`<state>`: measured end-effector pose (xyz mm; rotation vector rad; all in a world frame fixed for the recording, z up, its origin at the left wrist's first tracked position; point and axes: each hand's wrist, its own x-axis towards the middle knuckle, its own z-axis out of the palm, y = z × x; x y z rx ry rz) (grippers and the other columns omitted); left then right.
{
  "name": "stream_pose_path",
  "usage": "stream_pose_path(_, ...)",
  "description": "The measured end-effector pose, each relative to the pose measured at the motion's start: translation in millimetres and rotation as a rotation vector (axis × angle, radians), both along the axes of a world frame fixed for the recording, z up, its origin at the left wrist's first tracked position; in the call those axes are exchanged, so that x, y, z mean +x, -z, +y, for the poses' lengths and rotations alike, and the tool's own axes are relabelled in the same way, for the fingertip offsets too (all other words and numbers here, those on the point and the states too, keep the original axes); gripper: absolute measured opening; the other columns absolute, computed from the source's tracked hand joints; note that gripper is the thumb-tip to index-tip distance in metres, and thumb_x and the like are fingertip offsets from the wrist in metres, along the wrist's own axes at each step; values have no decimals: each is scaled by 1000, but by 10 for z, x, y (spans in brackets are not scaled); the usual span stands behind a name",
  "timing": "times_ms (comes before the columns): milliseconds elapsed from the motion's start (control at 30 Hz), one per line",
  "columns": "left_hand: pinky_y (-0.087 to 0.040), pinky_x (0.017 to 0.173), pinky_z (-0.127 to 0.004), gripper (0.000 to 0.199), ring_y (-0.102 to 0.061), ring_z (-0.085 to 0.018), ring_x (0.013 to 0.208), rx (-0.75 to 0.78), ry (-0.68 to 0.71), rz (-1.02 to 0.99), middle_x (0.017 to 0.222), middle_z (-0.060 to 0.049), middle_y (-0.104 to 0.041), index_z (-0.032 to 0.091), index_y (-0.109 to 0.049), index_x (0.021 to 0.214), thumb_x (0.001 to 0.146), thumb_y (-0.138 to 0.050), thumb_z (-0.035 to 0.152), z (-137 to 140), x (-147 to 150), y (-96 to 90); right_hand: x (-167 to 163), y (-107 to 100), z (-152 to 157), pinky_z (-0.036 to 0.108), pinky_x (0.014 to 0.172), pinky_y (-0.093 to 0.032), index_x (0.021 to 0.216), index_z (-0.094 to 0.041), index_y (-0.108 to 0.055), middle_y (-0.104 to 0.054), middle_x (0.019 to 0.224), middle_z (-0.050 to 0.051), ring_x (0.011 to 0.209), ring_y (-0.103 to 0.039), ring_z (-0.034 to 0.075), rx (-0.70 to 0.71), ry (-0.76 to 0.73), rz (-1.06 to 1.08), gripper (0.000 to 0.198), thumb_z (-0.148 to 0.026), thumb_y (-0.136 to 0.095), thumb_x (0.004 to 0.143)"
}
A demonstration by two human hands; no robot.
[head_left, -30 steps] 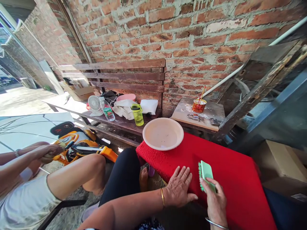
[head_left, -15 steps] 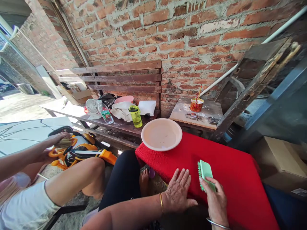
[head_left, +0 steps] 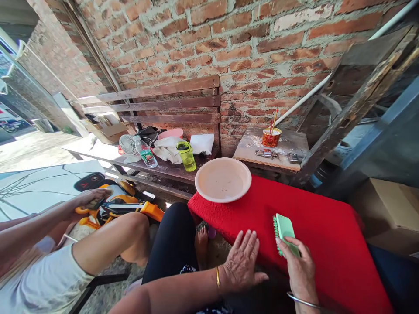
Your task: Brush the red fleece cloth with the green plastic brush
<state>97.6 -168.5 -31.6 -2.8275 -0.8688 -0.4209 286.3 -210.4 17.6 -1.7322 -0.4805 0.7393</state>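
Note:
Fingers wrapped round a light green scrub brush (head_left: 286, 230), my right hand (head_left: 301, 266) holds it above the red cloth (head_left: 330, 231). The brush is tilted on its side, its green bristles facing left. My left hand (head_left: 241, 261) lies flat at the near edge of the cloth, fingers stretched out, a gold bangle at its wrist. Beyond both hands a pale pink basin (head_left: 223, 181) rests on the far left corner of the cloth. It holds what looks like shallow water with a few dark specks.
A co-worker's hand (head_left: 93, 198) is on the left beside a yellow-orange ride-on toy (head_left: 131, 205). On the wooden bench (head_left: 170, 107) stand a green drink bottle (head_left: 186, 157), a water bottle (head_left: 145, 152) and a small fan (head_left: 127, 145). A cardboard box (head_left: 389, 213) is at right.
The view has shifted a little. The brush and my right hand appear slightly further right and up; my left hand stays flat in place. The co-worker's hand has moved right over the toy.

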Motion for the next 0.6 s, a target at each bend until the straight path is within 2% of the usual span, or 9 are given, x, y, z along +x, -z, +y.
stream_pose_path(100,-19,121,-44,82,-23,-27,147,-23,32,-1,156,-12,-34,11,-38,148,93,-32,72,26,9,-45,2,9,-9,34,71,-50,93,-18,-64,-61,96,4,80,-62,22,6,-7,12,63,-67,-74,55)
stream_pose_path(233,-25,118,-46,74,-35,-29,142,-7,-200,-48,151,-15,-42,11,-45,143,96,-33,66,331,-252,-44,-6,34,-1,35,73,-50,93,-18,-64,-60,98,4,80,-63,23,1,-5,27,64,-68,-74,54)
stream_pose_path(300,-28,116,-48,77,-38,-31,140,1,-280,-59,150,-17,-43,9,-46,142,95,-33,68,375,-285,-12,-7,40,6,36,74,-49,90,-18,-65,-60,98,4,78,-63,22,-4,-1,10,63,-68,-74,54)
stream_pose_path(367,-28,115,-47,83,-35,-32,141,0,-247,-55,150,-19,-40,7,-44,143,92,-34,72,291,-199,20,-4,43,8,37,75,-49,89,-18,-65,-59,98,3,78,-62,22,-12,-2,-16,62,-69,-74,54)
stream_pose_path(500,-22,120,-45,86,-25,-29,146,-11,-12,-31,154,-14,-36,9,-40,147,91,-31,74,64,53,7,7,58,-5,38,75,-49,94,-19,-65,-60,98,3,79,-63,23,-5,-15,-3,63,-68,-74,55)
stream_pose_path(533,-20,120,-45,84,-25,-28,147,-16,12,-34,154,-13,-36,10,-40,147,92,-30,73,69,70,-18,8,63,-9,38,76,-49,94,-19,-65,-61,98,3,80,-63,23,-1,-17,-1,63,-68,-74,55)
stream_pose_path(600,-21,120,-46,79,-26,-27,146,-39,-41,-49,154,-12,-37,12,-41,147,94,-30,70,184,24,-88,8,69,-11,38,76,-49,93,-19,-65,-62,97,4,81,-63,23,3,-18,-6,62,-68,-74,56)
